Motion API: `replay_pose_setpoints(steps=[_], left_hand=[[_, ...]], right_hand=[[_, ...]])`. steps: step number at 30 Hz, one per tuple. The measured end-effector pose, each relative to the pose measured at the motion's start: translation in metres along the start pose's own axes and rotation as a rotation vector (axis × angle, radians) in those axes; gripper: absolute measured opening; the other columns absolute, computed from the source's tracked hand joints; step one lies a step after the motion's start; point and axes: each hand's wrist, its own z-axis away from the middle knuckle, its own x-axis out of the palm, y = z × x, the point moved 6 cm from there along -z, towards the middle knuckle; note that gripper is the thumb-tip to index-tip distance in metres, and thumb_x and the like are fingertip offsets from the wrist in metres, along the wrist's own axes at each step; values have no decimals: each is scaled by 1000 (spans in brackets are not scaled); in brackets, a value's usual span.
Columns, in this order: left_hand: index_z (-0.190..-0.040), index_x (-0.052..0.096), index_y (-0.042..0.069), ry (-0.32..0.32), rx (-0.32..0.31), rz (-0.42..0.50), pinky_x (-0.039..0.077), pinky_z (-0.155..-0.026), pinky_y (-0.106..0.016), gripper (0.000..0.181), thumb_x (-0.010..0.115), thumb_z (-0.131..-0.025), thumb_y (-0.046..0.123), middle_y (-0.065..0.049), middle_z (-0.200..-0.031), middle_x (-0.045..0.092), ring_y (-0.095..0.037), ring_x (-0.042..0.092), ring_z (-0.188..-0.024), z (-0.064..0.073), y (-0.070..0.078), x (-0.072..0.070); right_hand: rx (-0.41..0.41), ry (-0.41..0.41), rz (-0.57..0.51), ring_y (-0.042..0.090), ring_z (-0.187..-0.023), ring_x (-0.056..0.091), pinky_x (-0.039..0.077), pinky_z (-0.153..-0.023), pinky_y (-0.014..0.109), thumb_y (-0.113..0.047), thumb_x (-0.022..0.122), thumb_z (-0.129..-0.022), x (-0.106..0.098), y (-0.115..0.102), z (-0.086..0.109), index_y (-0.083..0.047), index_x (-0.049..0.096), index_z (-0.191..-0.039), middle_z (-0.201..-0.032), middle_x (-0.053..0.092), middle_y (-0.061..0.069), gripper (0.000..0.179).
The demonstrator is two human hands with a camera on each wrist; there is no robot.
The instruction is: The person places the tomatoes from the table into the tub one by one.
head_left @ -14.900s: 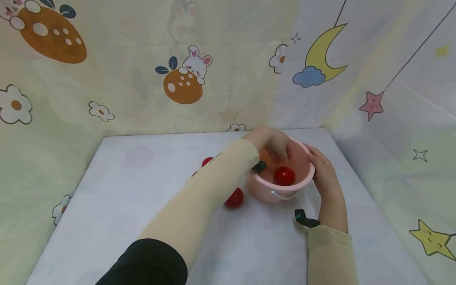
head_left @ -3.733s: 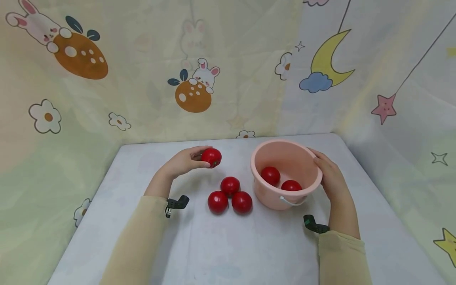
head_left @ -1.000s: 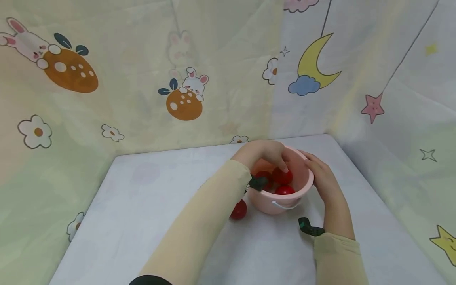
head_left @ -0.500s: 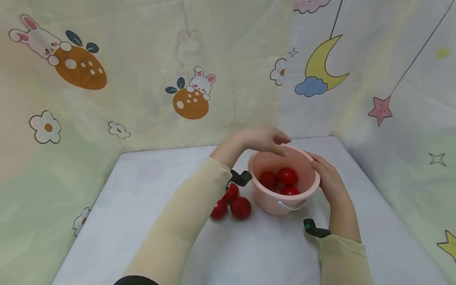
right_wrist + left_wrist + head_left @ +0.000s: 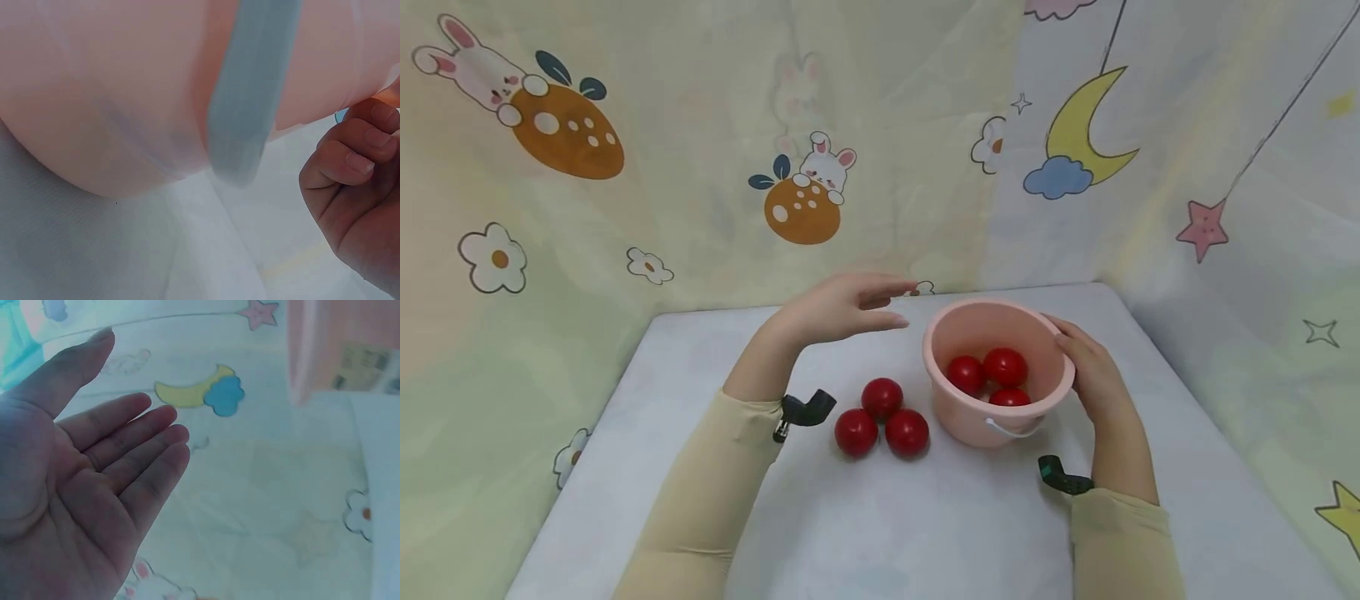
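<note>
A pink bucket [image 5: 955, 408] stands at the right of the table, tilted slightly toward me, with three glossy red tomatoes [image 5: 1005, 367] inside. My right hand [image 5: 1093, 367] grips its right rim, thumb over the edge; in the right wrist view the curled fingers [image 5: 340, 165] meet the bucket's wall. My left hand [image 5: 831, 312] is in the air left of the bucket, palm bare and fingers extended, as the left wrist view also shows. Below it, three more tomatoes [image 5: 882, 399] sit bunched together on the table, just left of the bucket.
The white table [image 5: 925, 525] runs back to a patterned cloth wall [image 5: 895, 167], with another cloth side at right. The bucket's thin pale handle [image 5: 1011, 429] hangs down its front. Small dark wrist cameras [image 5: 807, 408] stick out from both wrists.
Earlier, my left hand carried a tomato into the bucket and let it go there. Since then it has lifted out and moved left. My right hand has stayed on the rim.
</note>
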Motion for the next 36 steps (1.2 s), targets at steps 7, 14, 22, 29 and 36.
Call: replay_pose_setpoints(steps=[7, 14, 22, 29, 36], left_hand=[[-144, 50, 35, 46, -165, 92, 47, -107, -43, 64, 67, -87, 58, 12, -145, 52, -21, 51, -136, 37, -71, 30], [-144, 50, 35, 3, -277, 174, 47, -108, -45, 64, 68, -86, 58, 4, -145, 54, -23, 51, -135, 38, -130, 75], [-148, 46, 26, -73, -274, 254, 44, -109, -48, 71, 70, -86, 52, 0, -148, 53, -22, 50, -136, 26, -151, 107], [-148, 46, 28, -78, -294, 269, 44, -109, -47, 74, 72, -84, 53, 7, -146, 53, -19, 51, -135, 28, -158, 114], [-145, 49, 34, -60, -317, 239, 45, -107, -49, 69, 73, -83, 52, 9, -141, 56, -19, 50, -134, 29, -167, 120]], right_hand=[[8, 8, 11, 20, -139, 39, 44, -110, 43, -62, 36, -100, -5, 3, 0, -44, 39, -149, -157, 39, -5, 52], [-9, 5, -28, 12, -133, 42, 49, -89, 13, -59, 37, -101, -10, 9, 0, -42, 40, -149, -156, 40, -6, 51], [-13, -3, -62, 2, -125, 45, 48, -84, 7, -59, 41, -100, -6, 12, 1, -40, 40, -149, -155, 41, -6, 53], [-35, -7, -64, 0, -119, 49, 50, -84, 10, -58, 42, -99, -1, 7, -1, -39, 41, -149, -151, 45, -7, 53], [-11, -5, -72, 1, -120, 48, 51, -84, 11, -59, 42, -99, 2, 5, -3, -41, 42, -148, -152, 44, -7, 52]])
